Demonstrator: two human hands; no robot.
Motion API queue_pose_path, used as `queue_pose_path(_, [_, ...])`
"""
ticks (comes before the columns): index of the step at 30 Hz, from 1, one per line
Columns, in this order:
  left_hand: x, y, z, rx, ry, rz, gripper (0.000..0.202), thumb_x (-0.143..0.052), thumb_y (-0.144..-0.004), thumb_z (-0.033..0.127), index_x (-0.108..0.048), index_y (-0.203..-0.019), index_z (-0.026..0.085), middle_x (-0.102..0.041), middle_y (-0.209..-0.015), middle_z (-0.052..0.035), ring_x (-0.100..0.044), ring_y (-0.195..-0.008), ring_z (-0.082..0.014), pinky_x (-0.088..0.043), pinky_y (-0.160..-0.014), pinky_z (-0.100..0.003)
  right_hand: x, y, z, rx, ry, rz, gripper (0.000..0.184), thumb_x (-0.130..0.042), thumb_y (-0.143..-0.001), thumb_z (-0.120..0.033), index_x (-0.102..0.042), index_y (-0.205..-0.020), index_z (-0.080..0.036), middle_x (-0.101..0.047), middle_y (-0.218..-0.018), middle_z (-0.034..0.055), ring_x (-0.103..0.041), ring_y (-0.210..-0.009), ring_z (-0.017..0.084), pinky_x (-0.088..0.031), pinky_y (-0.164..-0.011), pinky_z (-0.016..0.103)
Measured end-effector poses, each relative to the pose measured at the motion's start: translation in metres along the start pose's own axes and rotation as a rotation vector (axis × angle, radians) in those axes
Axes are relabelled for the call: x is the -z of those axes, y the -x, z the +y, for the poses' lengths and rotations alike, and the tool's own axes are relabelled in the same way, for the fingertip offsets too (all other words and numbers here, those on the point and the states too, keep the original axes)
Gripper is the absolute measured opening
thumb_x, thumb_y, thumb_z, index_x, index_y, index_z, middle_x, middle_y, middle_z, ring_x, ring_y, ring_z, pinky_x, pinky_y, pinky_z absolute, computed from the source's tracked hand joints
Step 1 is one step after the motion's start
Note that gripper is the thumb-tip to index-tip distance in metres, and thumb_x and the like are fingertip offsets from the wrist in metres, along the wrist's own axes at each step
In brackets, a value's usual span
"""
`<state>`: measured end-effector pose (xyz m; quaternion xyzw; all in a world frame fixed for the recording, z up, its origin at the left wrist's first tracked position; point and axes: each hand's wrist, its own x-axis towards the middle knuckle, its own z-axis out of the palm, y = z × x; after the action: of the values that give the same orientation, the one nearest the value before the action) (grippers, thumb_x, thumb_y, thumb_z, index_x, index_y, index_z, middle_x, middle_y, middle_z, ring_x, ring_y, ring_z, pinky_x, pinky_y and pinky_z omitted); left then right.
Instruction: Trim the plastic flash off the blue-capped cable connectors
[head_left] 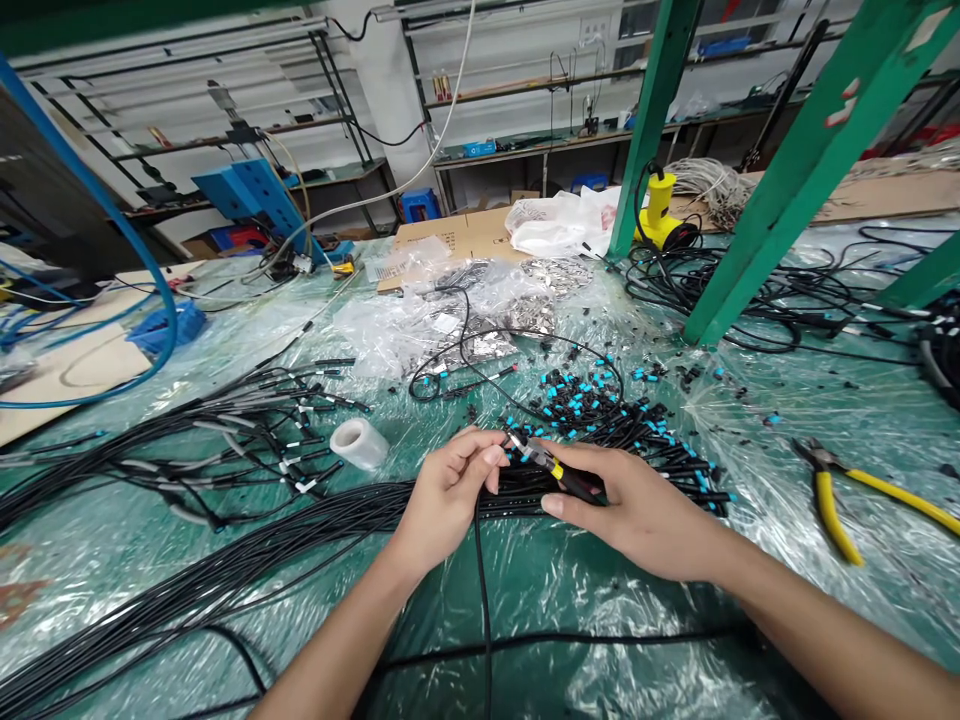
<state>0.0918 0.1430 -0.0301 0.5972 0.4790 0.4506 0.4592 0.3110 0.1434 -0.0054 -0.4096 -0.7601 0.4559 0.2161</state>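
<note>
My left hand (450, 490) pinches a thin black cable from the bundle of black cables (450, 505) that runs across the table. My right hand (637, 510) grips a small metal-tipped tool (551, 465) with a black and yellow handle, its tip close to my left fingers. Just beyond both hands lies a heap of cable ends with blue connectors (592, 420). To the left stands a roll of clear tape (360, 444), and yellow-handled pliers (840, 505) lie to the right.
Clear plastic sheeting (525, 600) covers the green-topped table. Beyond the connectors lie plastic bags of silver pieces (450, 320) and cardboard (457, 240). Green metal posts (810, 170) rise at the right among coiled black cables (750, 290). A blue hose (112, 230) curves at the left.
</note>
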Motion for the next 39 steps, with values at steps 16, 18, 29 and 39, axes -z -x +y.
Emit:
queue_pose_path(16, [-0.001,-0.001,-0.002,0.056,0.159,0.000,0.020,-0.060,-0.088,0.034,-0.065,-0.100,0.018,-0.062,-0.077,0.0020,-0.052,-0.061,-0.0052,-0.041,-0.068,-0.022,-0.007,-0.003,-0.001,0.014,-0.232,0.024,0.050,-0.059,-0.088,-0.047,-0.054,-0.134,-0.030,-0.062,-0.102,0.0028,-0.051,-0.102,0.020,-0.037,-0.099,0.037])
queue_pose_path(18, [-0.003,-0.001,-0.002,0.071,0.213,0.000,0.022,-0.061,-0.087,0.033,-0.064,-0.101,0.017,-0.063,-0.079,0.0016,-0.052,-0.059,-0.0052,-0.041,-0.066,-0.022,-0.009,-0.003,-0.002,-0.002,-0.189,0.048,0.053,-0.058,-0.088,-0.050,-0.052,-0.136,-0.030,-0.062,-0.105,0.0039,-0.051,-0.102,0.021,-0.040,-0.096,0.039])
queue_pose_path(29, [-0.001,-0.001,0.000,0.142,0.463,-0.045,0.020,-0.066,-0.083,0.031,-0.066,-0.094,0.014,-0.060,-0.069,0.0014,-0.048,-0.055,-0.0042,-0.036,-0.058,-0.020,0.002,-0.002,0.003,-0.197,-0.711,-0.282,0.043,-0.060,-0.086,-0.048,-0.062,-0.117,-0.019,-0.054,-0.080,0.0006,-0.048,-0.066,0.009,-0.035,-0.058,0.021])
queue_pose_path(39, [-0.001,0.000,0.004,0.169,0.525,-0.107,0.020,-0.067,-0.083,0.034,-0.066,-0.090,0.014,-0.052,-0.058,0.0037,-0.043,-0.054,-0.0049,-0.033,-0.058,-0.021,0.002,0.000,0.005,-0.218,-0.927,-0.365,0.027,-0.063,-0.085,-0.041,-0.067,-0.097,-0.017,-0.053,-0.087,0.0025,-0.049,-0.070,0.009,-0.044,-0.066,0.023])
